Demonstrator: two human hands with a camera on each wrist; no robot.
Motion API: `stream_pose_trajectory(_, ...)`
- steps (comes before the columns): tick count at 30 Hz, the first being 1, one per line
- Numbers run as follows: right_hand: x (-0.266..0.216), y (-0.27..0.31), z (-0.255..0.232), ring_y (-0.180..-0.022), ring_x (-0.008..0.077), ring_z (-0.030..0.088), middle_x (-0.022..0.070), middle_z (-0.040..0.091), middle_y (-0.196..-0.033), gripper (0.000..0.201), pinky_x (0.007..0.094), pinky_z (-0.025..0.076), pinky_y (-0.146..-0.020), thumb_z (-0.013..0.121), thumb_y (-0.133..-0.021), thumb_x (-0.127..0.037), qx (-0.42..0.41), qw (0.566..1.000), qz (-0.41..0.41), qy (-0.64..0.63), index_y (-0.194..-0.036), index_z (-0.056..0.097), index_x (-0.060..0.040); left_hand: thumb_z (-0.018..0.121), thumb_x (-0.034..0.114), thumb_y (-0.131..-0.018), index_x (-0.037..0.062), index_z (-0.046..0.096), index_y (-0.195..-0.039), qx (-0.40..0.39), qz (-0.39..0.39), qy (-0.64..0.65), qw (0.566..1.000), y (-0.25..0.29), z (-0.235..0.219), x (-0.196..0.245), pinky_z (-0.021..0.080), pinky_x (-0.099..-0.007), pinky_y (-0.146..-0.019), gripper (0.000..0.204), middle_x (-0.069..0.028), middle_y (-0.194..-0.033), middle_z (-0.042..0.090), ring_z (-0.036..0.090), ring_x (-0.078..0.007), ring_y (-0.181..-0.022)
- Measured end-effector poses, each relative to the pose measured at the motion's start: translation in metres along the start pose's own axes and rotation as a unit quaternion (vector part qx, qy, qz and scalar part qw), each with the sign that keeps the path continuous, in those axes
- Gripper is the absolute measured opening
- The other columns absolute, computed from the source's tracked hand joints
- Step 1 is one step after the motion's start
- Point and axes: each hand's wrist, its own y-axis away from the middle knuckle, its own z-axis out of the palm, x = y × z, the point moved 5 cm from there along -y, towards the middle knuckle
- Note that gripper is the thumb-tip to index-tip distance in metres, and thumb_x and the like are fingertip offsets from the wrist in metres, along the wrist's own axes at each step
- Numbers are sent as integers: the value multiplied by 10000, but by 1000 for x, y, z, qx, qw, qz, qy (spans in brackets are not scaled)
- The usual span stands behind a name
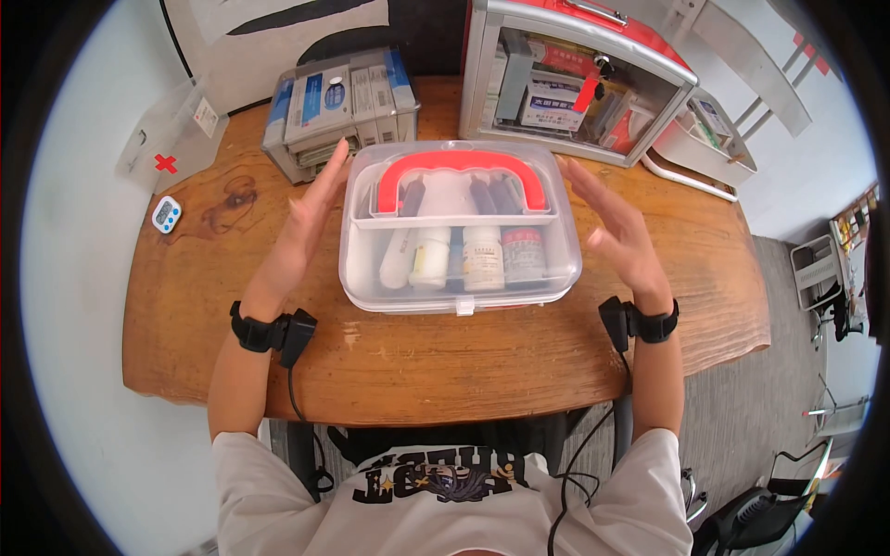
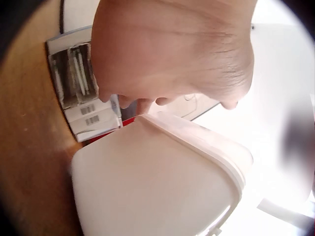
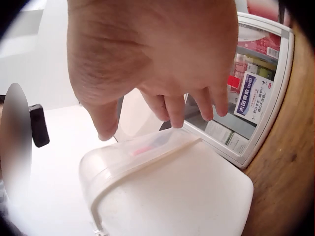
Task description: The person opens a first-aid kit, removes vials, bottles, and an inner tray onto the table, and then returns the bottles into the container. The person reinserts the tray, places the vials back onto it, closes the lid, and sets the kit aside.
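A clear plastic medicine box (image 1: 461, 298) with a red carry handle (image 1: 461, 165) on its lid stands in the middle of the wooden table, its lid down. Through the lid show several white bottles (image 1: 482, 259) and dark items under the tray. My left hand (image 1: 304, 227) is held beside the box's left side, fingers extended. On the other side my right hand (image 1: 619, 227) is raised with fingers extended and thumb apart. Both wrist views show the box's white side wall (image 2: 152, 182) below the palm, and neither hand holds anything.
Behind the box stand a clear case of medicine packs (image 1: 343, 107) and a red-topped metal-framed cabinet (image 1: 579, 83) with a key in its lock. A white bin (image 1: 709, 139) sits at right. On the left are a small timer (image 1: 167, 214) and a clear container with a red cross (image 1: 181, 139).
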Motion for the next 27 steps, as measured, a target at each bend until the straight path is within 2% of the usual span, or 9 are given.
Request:
stream_pose_trajectory(2,-6,5,6,-1430,302,370,201,425,-1513,946,437,271,-1177,705,-865,-492,-3,999,-5,34,-1526,278,34,304,760,-934,27,182,-1571,-4,26,-87,996,3,8,23,178,-472,-1202,978,-216,-1597,253,241,-325,-1483)
stream_pose_trajectory(4,-4,11,7,-1393,301,420,200,410,-1523,961,430,332,-1144,799,-815,-364,26,998,22,-47,-1526,286,28,613,635,-873,63,336,-1533,-34,125,-354,926,8,31,62,190,-495,-1199,915,-237,-1571,291,245,-361,-1480)
stream_pose_trajectory(5,-11,14,9,-1393,301,420,200,410,-1523,961,430,332,-1144,799,-815,-364,27,998,22,-46,-1526,286,28,613,635,-873,63,336,-1533,-35,126,-354,926,10,41,77,190,-495,-1199,915,-237,-1571,291,245,-361,-1480)
stream_pose_trajectory(7,-21,16,17,-1344,300,475,194,410,-1522,974,420,399,-1095,837,-783,-276,-31,987,100,-120,-1523,286,35,799,419,-771,69,486,-1434,-114,108,-554,817,17,68,90,268,-517,-1171,813,-256,-1499,377,308,-404,-1438)
stream_pose_trajectory(17,-46,-17,65,-1197,316,601,216,529,-1410,954,411,478,-1011,855,-764,-302,-98,995,22,28,-1508,336,-6,854,299,-700,104,504,-1425,-1,19,-623,782,74,60,111,393,-499,-1085,828,-203,-1463,448,397,-431,-1377)
stream_pose_trajectory(19,-58,-31,93,-1189,359,609,252,493,-1431,942,417,484,-1005,837,-781,-359,-126,991,15,51,-1499,337,-7,860,324,-675,123,447,-1470,22,-70,-700,710,87,50,117,405,-497,-1074,918,-203,-1491,416,390,-437,-1380)
stream_pose_trajectory(21,-58,-49,122,-1196,383,601,267,457,-1458,922,431,479,-1010,789,-818,-424,-137,989,-28,55,-1498,328,-6,861,327,-671,130,429,-1482,37,-108,-719,685,104,37,120,408,-494,-1071,940,-202,-1506,396,386,-437,-1384)
stream_pose_trajectory(24,-53,-84,165,-1213,346,569,261,453,-1461,930,431,459,-1035,769,-841,-429,-161,986,-19,-36,-1520,294,-7,845,316,-698,153,406,-1496,54,-134,-748,648,122,9,122,430,-506,-1052,925,-207,-1502,381,388,-447,-1366)
stream_pose_trajectory(27,-62,-104,191,-1377,415,393,279,377,-1508,820,446,345,-1129,718,-866,-411,-181,981,-62,24,-1476,359,3,832,223,-727,153,357,-1519,108,-215,-745,623,134,-21,120,429,-492,-1053,926,-210,-1502,381,377,-457,-1369)
